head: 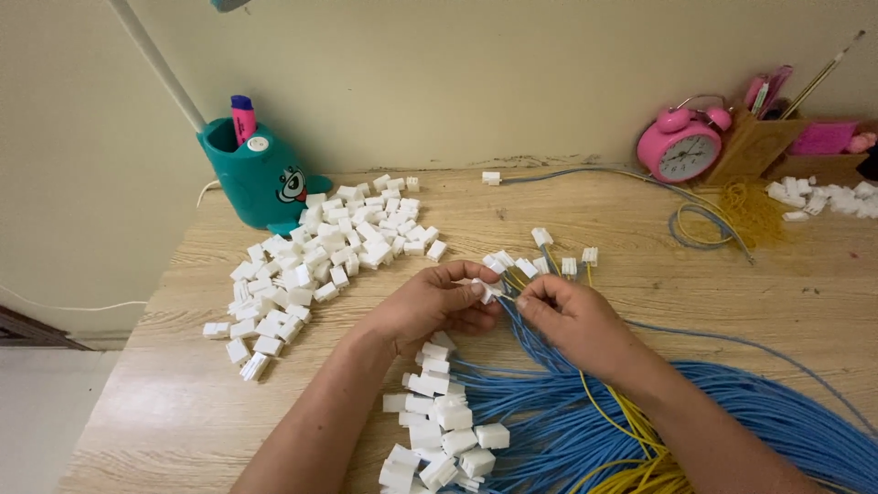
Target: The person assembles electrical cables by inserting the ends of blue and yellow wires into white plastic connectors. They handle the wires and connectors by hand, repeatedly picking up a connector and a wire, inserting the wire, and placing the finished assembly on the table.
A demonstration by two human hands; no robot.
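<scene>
Because the work happens at the wire tips, we hold both hands close together over the middle of the pale wood-grain counter (165,402), where the bundle of wires (549,412) fans up from the lower right. Our left hand (430,306) has its fingers pinched together on a small white plastic connector housing (483,291), presenting it toward the other hand, while our right hand (572,316) has its fingers closed on the thin wire ends just beside that housing, so the two meet almost touching. The wires are slim and glossy, mostly blue with a few yellow strands, and several beyond our fingertips already carry little white blocks (541,238) at their ends, splayed out so they stay apart from the loose stock. That stock lies within easy reach: a broad heap of white housings (311,265) to the left, boxy, hard-edged and matte, and a smaller cluster (439,430) just below our left wrist, beside the wires. Farther back, against the wall, stand a teal plastic pen holder (261,174) with a cartoon face, a round pink alarm clock (681,146), and a wooden organiser (754,146); a tangle of yellow wire (750,210) rests near them, well apart from our hands.
</scene>
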